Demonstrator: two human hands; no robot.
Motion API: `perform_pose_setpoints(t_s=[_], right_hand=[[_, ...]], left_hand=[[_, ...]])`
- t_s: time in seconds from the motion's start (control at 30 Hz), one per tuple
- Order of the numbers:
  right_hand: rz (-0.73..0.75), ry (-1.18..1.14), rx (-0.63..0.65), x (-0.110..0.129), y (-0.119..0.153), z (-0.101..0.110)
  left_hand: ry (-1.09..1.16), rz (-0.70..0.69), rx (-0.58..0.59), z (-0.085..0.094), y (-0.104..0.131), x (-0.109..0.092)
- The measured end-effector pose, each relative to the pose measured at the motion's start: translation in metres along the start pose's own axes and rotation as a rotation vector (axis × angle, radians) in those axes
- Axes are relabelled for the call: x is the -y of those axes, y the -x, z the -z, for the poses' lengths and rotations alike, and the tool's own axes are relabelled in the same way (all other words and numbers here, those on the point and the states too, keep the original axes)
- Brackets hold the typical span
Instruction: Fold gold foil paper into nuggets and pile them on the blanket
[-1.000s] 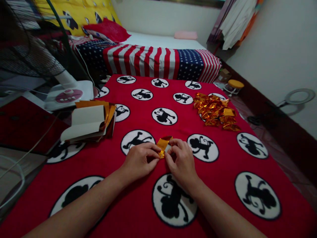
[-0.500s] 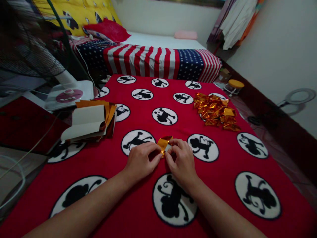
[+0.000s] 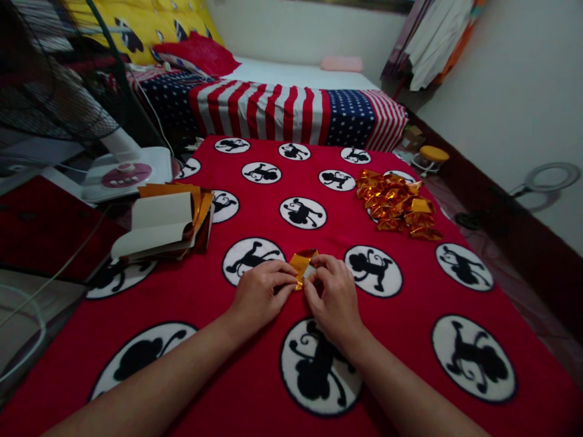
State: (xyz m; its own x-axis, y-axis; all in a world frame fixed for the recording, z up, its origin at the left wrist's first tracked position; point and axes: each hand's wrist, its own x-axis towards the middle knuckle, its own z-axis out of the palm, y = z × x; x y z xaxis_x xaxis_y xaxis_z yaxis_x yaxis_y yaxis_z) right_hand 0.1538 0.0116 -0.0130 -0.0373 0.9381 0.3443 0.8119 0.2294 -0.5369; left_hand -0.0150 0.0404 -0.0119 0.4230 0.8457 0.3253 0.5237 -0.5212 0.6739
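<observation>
Between my two hands is a small folded piece of shiny gold foil paper (image 3: 300, 263), low over the red cloth with monkey prints (image 3: 314, 315). My left hand (image 3: 262, 291) pinches its lower left edge between thumb and fingers. On the other side my right hand (image 3: 334, 294) grips the right edge, thumb and fingers closed on it. A pale inner side of the paper shows beside the right fingertips. My fingers hide part of the folds.
A stack of gold and white paper sheets (image 3: 168, 212) lies at the left. Folded gold foil pieces (image 3: 396, 203) are heaped at the right. A fan base (image 3: 132, 173) stands at the far left, and a bed with a striped cover (image 3: 273, 112) is behind.
My left fingers have shifted very slightly at the foil's lower edge. Both hands keep hold of the gold foil paper in the same place.
</observation>
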Motion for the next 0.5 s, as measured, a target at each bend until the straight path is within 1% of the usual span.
perform_pose_setpoints(t_s=[0.2, 0.5], right_hand=[[-0.009, 0.014, -0.008, 0.0012, 0.0003, -0.0010], [-0.013, 0.002, -0.013, 0.0016, 0.0011, -0.0006]], left_hand=[[-0.043, 0.039, -0.014, -0.0005, -0.0014, -0.0062], [-0.026, 0.054, -0.008, -0.0028, -0.0002, -0.0049]])
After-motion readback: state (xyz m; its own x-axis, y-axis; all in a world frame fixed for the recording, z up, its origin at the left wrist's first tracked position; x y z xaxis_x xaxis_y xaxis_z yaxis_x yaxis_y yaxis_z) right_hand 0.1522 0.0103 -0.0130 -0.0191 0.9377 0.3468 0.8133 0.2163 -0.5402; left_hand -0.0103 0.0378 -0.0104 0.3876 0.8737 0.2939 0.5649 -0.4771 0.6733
